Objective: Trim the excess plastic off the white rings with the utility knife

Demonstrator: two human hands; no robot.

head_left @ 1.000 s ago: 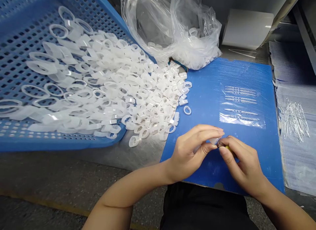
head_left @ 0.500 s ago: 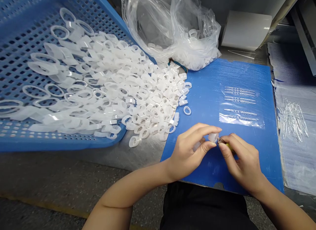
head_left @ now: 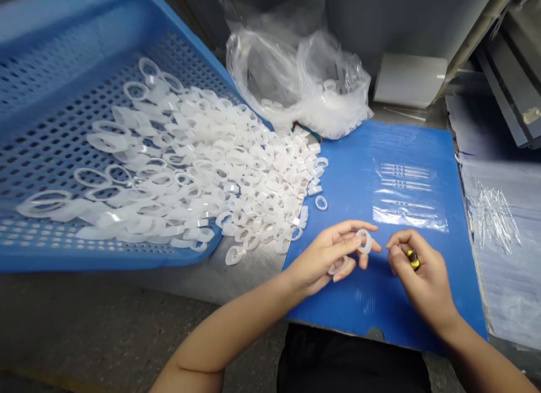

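Observation:
My left hand (head_left: pixel 327 258) pinches a white plastic ring (head_left: pixel 364 241) between thumb and fingers, and a second white ring (head_left: pixel 338 265) sits lower in the same hand. My right hand (head_left: pixel 418 275) is closed around a small yellow and black tool (head_left: pixel 413 259). Both hands hover over the blue corrugated mat (head_left: pixel 380 303), a short gap apart. A large heap of white rings (head_left: pixel 236 168) spills from the blue perforated basket (head_left: pixel 51 139) onto the bench, just left of my left hand.
A clear plastic bag (head_left: pixel 304 83) with more rings lies behind the mat. A clear packet of thin transparent strips (head_left: pixel 408 196) rests on the mat. Loose clear strips (head_left: pixel 496 213) lie on stacked sheets at the right. A white block (head_left: pixel 409 80) stands at the back.
My hands have drawn apart: the tool tip has left the ring. The left hand now shows the ring face-on. The camera view has tilted, so everything sits lower in frame.

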